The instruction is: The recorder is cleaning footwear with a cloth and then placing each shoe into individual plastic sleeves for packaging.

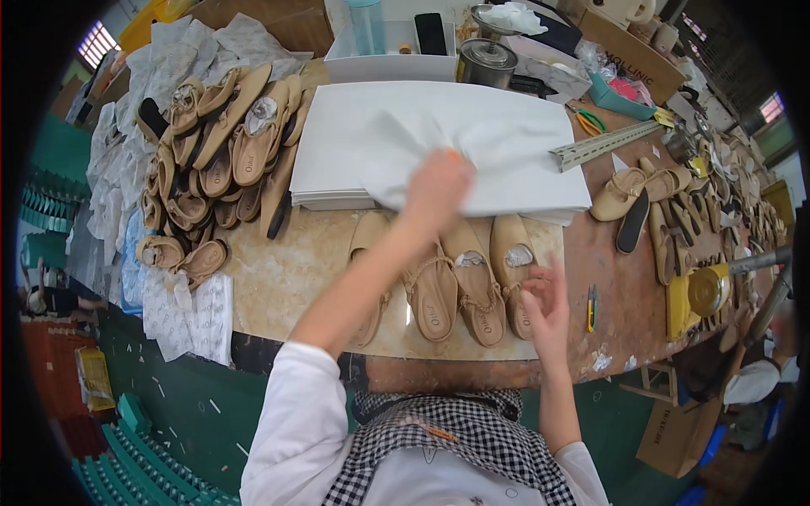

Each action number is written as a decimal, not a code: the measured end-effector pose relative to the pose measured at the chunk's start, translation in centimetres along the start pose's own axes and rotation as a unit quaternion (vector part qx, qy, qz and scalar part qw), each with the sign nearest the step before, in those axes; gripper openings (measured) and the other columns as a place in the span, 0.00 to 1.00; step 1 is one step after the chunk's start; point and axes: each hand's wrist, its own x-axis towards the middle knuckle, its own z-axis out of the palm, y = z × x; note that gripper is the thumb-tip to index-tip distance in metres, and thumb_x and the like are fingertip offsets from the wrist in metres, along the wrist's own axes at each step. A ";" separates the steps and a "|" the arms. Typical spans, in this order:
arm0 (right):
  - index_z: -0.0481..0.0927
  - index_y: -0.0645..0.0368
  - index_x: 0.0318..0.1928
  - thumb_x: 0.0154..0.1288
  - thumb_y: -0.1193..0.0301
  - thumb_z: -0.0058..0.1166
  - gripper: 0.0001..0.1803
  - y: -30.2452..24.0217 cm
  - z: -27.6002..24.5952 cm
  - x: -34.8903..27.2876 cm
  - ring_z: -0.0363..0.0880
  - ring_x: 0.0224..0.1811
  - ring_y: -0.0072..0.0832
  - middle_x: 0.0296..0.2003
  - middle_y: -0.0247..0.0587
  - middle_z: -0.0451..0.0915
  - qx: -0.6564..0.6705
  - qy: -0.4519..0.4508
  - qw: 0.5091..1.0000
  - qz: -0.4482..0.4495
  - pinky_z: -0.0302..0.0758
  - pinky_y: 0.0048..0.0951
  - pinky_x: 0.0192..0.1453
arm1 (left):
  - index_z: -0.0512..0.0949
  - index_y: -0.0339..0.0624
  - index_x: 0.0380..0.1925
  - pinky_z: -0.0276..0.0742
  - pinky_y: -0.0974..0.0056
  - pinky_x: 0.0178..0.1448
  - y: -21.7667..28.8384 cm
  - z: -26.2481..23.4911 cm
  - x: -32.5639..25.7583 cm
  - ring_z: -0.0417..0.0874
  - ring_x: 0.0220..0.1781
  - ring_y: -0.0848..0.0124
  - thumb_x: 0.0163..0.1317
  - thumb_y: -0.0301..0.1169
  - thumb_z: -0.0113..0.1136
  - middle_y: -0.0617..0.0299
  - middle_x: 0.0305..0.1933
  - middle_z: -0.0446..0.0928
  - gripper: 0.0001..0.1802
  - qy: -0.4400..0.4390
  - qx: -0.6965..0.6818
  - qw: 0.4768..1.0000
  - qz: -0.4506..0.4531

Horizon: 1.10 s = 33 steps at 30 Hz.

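Note:
My left hand (440, 191), blurred by motion, reaches over a stack of white paper (333, 152). Its fingers close on the top sheet (506, 139), which wrinkles into folds around them. An orange spot shows at the fingertips. My right hand (550, 314) is open and empty, fingers apart, beside the rightmost shoe in a row of several beige slip-on shoes (434, 295). Crumpled paper sits inside some, such as a middle shoe (483, 291) and the right-hand shoe (510, 244). My left forearm partly hides the leftmost shoe (368, 232).
Beige shoes (215, 160) are heaped at the left beside crumpled wrapping paper (190, 63). A metal angle bar (607, 145) touches the stack's right edge. Thread snips (592, 309), green-and-orange-handled pliers (589, 121) and more shoes (620, 194) lie at the right. A white box (390, 69) stands behind.

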 end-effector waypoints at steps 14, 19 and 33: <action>0.57 0.62 0.65 0.59 0.73 0.55 0.35 -4.4 5.6 0.4 0.63 0.65 0.33 0.65 0.46 0.58 -0.056 -0.304 0.951 -0.003 0.62 0.32 0.66 | 0.73 0.40 0.40 0.69 0.66 0.55 5.0 -7.3 -11.1 0.74 0.50 0.65 0.56 0.26 0.55 0.52 0.48 0.74 0.11 0.023 -0.263 0.905 -0.334; 0.70 0.61 0.59 0.48 0.78 0.59 0.32 -1.8 8.8 3.9 0.67 0.62 0.35 0.61 0.52 0.65 -0.151 -0.210 0.966 0.007 0.69 0.35 0.59 | 0.70 0.40 0.53 0.68 0.67 0.55 1.8 -3.2 -11.2 0.74 0.49 0.66 0.65 0.37 0.44 0.51 0.48 0.74 0.19 0.062 -0.638 0.641 -0.421; 0.75 0.62 0.49 0.46 0.67 0.61 0.26 3.0 12.8 5.3 0.72 0.42 0.36 0.36 0.41 0.73 -0.415 -0.289 0.827 -0.247 0.70 0.36 0.43 | 0.68 0.29 0.54 0.50 0.46 0.68 6.6 -1.8 -20.3 0.59 0.66 0.59 0.51 0.53 0.58 0.47 0.59 0.67 0.40 -0.219 0.096 0.970 -0.053</action>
